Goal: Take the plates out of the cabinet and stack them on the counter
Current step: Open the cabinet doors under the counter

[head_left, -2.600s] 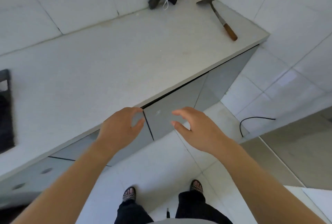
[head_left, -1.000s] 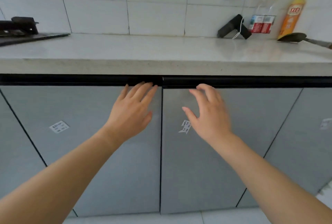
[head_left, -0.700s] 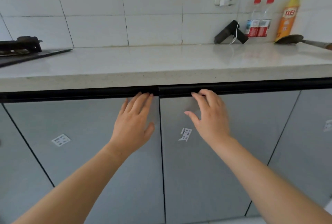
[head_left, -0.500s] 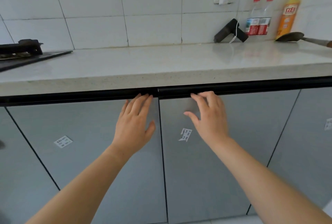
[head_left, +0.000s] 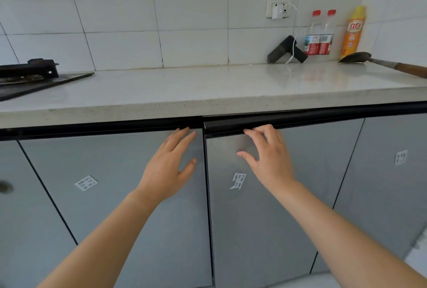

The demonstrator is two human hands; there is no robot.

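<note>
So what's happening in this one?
A person crouches before the counter. The left hand lies flat on the left cabinet door, fingertips at its dark handle strip. The right hand curls its fingers onto the strip of the right cabinet door. Both doors look shut or barely cracked. No plates are in view, inside or on the counter.

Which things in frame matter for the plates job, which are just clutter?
Job: left hand, right hand, left door, right door, counter.
Clutter: stove, black tool, charger, water bottles, yellow bottle, spatula.
</note>
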